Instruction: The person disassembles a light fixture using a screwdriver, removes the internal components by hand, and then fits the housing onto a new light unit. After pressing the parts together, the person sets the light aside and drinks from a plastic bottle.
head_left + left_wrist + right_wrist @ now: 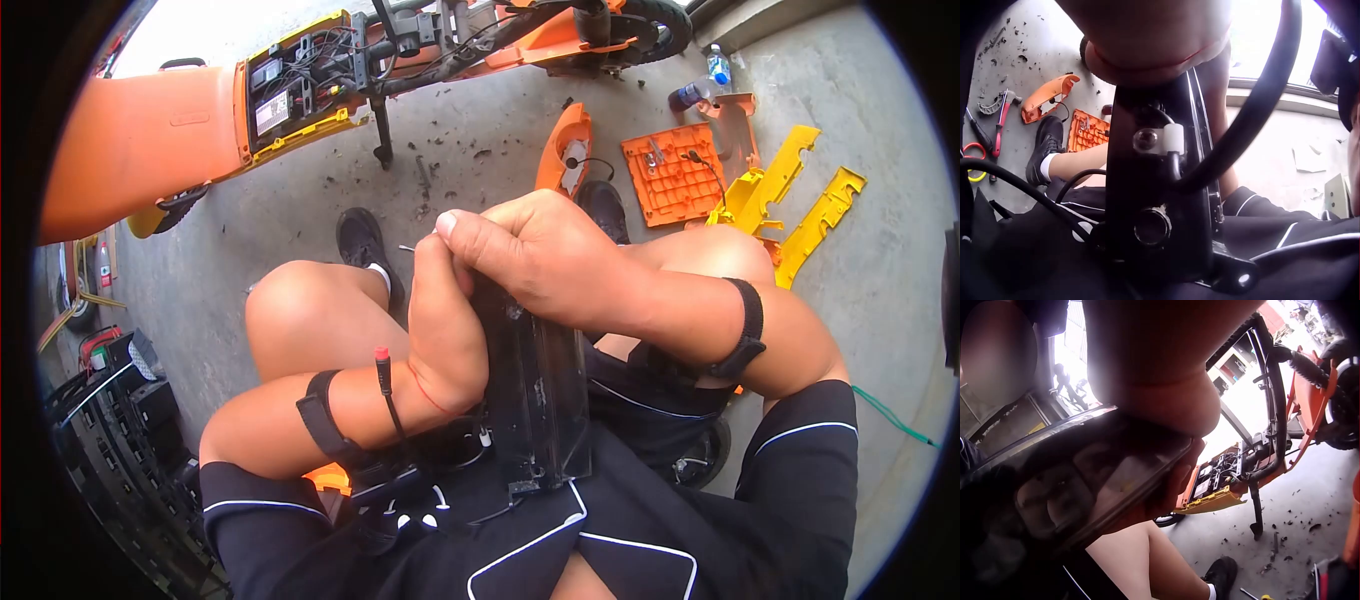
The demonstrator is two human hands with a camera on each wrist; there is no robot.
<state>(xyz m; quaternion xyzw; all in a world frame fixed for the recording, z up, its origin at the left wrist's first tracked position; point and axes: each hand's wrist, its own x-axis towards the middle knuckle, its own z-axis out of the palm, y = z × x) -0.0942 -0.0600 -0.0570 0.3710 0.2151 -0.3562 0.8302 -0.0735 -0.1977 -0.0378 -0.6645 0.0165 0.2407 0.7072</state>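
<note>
Long glossy black plastic box (545, 400) sits lower-centre; left hand (447, 325) and right hand (560, 255) bunch together at its upper end, can't tell what's pinched. Probably fiddly close-up work; next move needs steadiness.

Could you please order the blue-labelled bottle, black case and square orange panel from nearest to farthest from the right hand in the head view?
1. Black case, partly beneath the right hand.
2. Square orange panel, on the right.
3. Blue-labelled bottle, right, past the panel.
</note>
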